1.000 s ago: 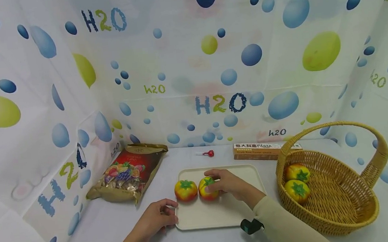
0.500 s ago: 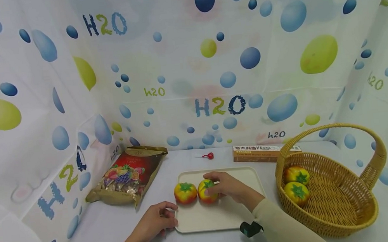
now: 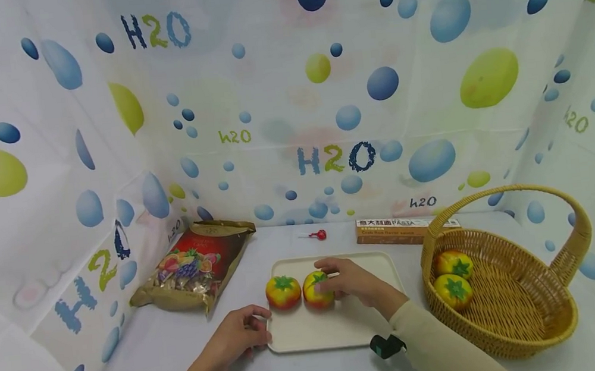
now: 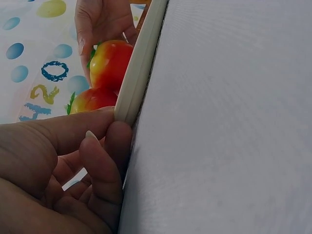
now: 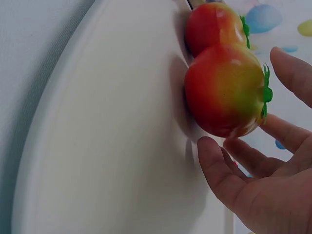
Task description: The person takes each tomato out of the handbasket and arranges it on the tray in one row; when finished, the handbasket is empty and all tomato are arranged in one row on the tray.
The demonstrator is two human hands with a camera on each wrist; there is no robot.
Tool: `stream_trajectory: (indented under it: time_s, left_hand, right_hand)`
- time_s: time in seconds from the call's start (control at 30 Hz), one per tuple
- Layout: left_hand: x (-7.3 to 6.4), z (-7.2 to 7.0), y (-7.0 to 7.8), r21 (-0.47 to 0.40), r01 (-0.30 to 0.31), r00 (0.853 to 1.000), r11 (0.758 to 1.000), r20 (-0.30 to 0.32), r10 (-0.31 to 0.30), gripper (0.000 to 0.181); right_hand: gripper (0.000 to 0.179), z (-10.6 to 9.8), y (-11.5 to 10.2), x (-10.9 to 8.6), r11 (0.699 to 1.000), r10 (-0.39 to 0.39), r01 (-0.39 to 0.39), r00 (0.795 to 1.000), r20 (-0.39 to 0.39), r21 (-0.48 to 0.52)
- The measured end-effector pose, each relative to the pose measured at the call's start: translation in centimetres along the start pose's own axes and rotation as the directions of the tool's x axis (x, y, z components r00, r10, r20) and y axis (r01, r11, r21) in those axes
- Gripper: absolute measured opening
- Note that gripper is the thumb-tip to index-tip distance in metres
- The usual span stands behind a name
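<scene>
Two red-and-yellow tomatoes with green leafy tops sit side by side on a cream tray [image 3: 333,331]: a left tomato [image 3: 283,292] and a right tomato [image 3: 318,297]. My right hand [image 3: 354,283] reaches over the tray, its spread fingers around the right tomato; in the right wrist view the index finger stands apart from it and the thumb tip is close to its side. At the tray's left edge, my left hand [image 3: 238,333] pinches the rim between thumb and finger, as the left wrist view shows near the tray rim [image 4: 139,73].
A wicker basket [image 3: 519,307] with a tall handle stands at the right, holding two similar tomatoes [image 3: 454,291]. A red-and-gold candy bag [image 3: 198,267] lies at the left. Behind the tray are a red lollipop [image 3: 321,234] and a pasta box [image 3: 388,233].
The head view shifts slightly up and down. Both hands, the tray and the tomatoes keep their places relative to one another.
</scene>
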State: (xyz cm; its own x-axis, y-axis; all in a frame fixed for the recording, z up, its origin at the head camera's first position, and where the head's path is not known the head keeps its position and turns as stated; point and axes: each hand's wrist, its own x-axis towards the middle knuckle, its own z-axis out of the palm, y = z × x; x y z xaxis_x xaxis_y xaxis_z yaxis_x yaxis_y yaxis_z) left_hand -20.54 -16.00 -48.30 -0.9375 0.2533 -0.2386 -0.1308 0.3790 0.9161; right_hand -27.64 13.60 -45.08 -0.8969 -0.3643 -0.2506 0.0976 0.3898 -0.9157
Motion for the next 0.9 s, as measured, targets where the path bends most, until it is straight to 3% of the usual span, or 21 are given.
stream_trajectory:
  time_s: [0.3, 0.5, 0.7, 0.9]
  left_hand:
    - [0.2, 0.2, 0.1, -0.01, -0.005, 1.0, 1.0, 0.012, 0.005, 0.043]
    - [0.3, 0.2, 0.0, -0.01, -0.006, 1.0, 1.0, 0.014, 0.006, 0.043]
    - [-0.1, -0.1, -0.1, 0.005, -0.004, 1.0, 1.0, -0.003, 0.004, 0.043]
    - [-0.1, 0.0, 0.3, -0.005, -0.017, 1.0, 1.0, 0.011, 0.017, 0.043]
  right_hand:
    - [0.067, -2.3, -0.5, -2.1, 1.0, -0.024, 0.024, 1.0, -0.017, -0.003]
    - [0.066, -4.8, -1.5, -6.1, 0.996, -0.088, 0.088, 0.996, 0.018, -0.026]
    - [0.062, -7.5, -2.4, -10.3, 0.982, -0.185, 0.186, 0.979, 0.086, -0.009]
    - [0.054, -11.0, -1.9, -13.7, 0.962, -0.272, 0.27, 0.959, 0.077, 0.036]
